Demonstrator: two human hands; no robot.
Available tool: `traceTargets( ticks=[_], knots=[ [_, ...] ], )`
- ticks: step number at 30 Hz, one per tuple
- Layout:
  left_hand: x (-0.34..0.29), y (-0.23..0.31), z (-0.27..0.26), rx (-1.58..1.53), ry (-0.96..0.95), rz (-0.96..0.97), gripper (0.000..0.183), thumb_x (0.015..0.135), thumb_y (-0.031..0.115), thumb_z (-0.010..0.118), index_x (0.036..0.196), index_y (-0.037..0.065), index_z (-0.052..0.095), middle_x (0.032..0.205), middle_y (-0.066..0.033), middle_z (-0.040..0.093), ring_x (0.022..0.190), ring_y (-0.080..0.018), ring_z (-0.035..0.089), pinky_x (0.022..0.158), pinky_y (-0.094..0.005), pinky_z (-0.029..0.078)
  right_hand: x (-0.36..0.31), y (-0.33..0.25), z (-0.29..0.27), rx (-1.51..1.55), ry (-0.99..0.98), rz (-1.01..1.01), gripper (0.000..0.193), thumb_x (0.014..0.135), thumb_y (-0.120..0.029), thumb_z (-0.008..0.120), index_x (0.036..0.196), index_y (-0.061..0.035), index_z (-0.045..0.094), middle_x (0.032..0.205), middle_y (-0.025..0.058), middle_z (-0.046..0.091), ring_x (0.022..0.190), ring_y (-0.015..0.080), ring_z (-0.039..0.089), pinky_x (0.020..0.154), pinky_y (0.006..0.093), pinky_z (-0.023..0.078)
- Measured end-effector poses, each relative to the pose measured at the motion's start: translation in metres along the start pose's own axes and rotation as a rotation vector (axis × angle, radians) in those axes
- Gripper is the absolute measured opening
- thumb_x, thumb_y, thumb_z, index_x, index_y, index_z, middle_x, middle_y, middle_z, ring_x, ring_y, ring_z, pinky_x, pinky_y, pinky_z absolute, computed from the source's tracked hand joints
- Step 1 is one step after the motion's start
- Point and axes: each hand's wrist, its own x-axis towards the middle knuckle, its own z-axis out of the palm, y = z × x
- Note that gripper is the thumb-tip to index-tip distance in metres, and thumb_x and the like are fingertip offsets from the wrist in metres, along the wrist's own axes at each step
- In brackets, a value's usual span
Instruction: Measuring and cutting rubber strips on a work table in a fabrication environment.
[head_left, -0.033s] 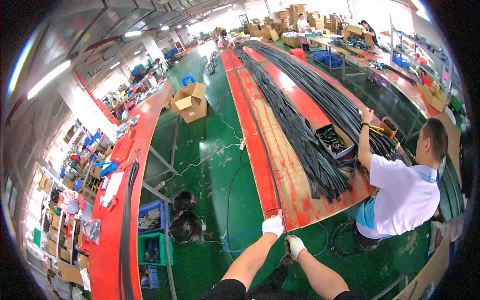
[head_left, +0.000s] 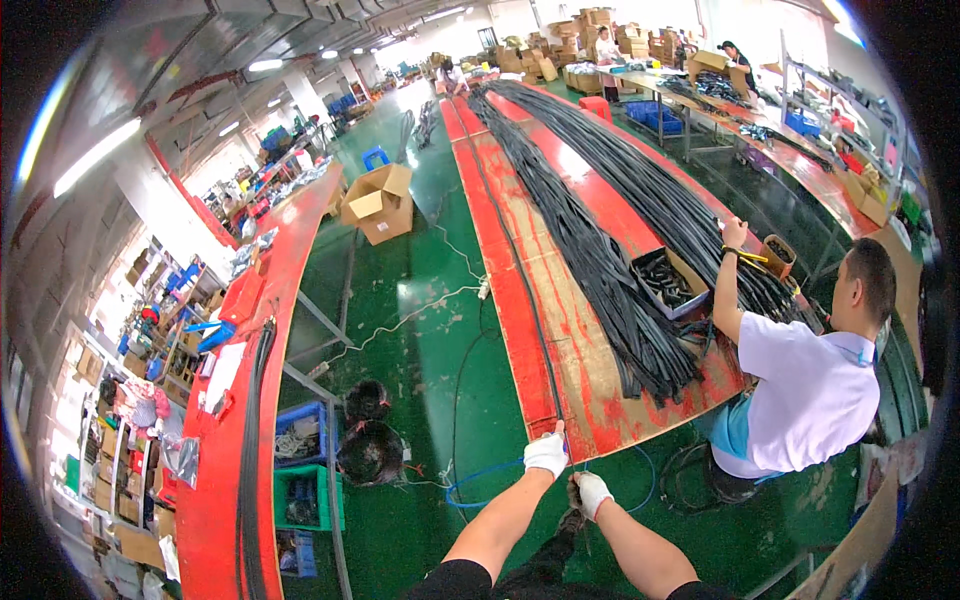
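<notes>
My left hand [head_left: 546, 455], in a white glove, closes at the near left corner of the long red table [head_left: 500, 330]. Its fingers are around the near end of a single black cable [head_left: 520, 270], which runs up along the table's left side. Just off the table's front edge is my right hand [head_left: 593, 492], also in a white glove and lower than the left. Its fingers are curled, dark at the tips, and whatever they hold is too small to make out. A thick bundle of black cables [head_left: 600, 290] lies on the table to the right.
A co-worker [head_left: 810, 390] sits at the table's right side, one arm raised over cables. An open box of black parts [head_left: 668, 280] stands there. On the left are another red table [head_left: 215, 450], a cardboard box [head_left: 380, 210], a green crate [head_left: 310, 498] and a white cord [head_left: 410, 315] on the floor.
</notes>
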Motion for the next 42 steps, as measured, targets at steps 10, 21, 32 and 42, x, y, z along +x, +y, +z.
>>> traceTargets(
  ticks=[10, 21, 32, 42],
  knots=[
    [0.006, -0.002, 0.009, -0.030, 0.031, 0.010, 0.086, 0.083, 0.025, 0.071, 0.162, 0.014, 0.039, 0.110, -0.0190, 0.070, 0.096, -0.0376, 0.073, 0.084, -0.0478, 0.059, -0.006, -0.024, 0.012, -0.053, 0.064, -0.006, 0.024, 0.107, -0.032, 0.058, 0.114, -0.0124, 0.070, 0.075, -0.0010, 0.060, 0.055, 0.0136, 0.050, 0.047, 0.0317, 0.038],
    [0.009, 0.005, 0.002, -0.007, -0.022, -0.028, 0.076, 0.089, 0.025, 0.065, 0.161, 0.018, 0.043, 0.112, -0.0162, 0.071, 0.099, -0.0351, 0.073, 0.087, -0.0466, 0.058, -0.002, -0.024, 0.009, -0.049, 0.046, 0.020, 0.023, 0.107, -0.032, 0.058, 0.107, -0.0134, 0.071, 0.071, -0.0003, 0.058, 0.052, 0.0140, 0.049, 0.045, 0.0323, 0.037],
    [0.013, 0.004, 0.010, -0.005, -0.008, -0.029, 0.085, 0.084, 0.030, 0.072, 0.162, 0.016, 0.040, 0.111, -0.0175, 0.071, 0.097, -0.0361, 0.073, 0.084, -0.0476, 0.058, -0.005, -0.027, 0.006, -0.039, 0.005, 0.035, 0.020, 0.106, -0.031, 0.058, 0.108, -0.0142, 0.068, 0.072, -0.0003, 0.056, 0.052, 0.0149, 0.048, 0.046, 0.0328, 0.036],
    [0.013, -0.001, 0.023, 0.022, 0.029, -0.035, 0.073, 0.092, 0.031, 0.062, 0.161, 0.016, 0.041, 0.113, -0.0183, 0.071, 0.097, -0.0381, 0.073, 0.085, -0.0494, 0.058, -0.023, -0.044, 0.021, -0.039, 0.017, -0.015, 0.017, 0.106, -0.028, 0.058, 0.109, -0.0125, 0.064, 0.070, 0.0021, 0.056, 0.050, 0.0174, 0.049, 0.045, 0.0353, 0.037]
  ],
)
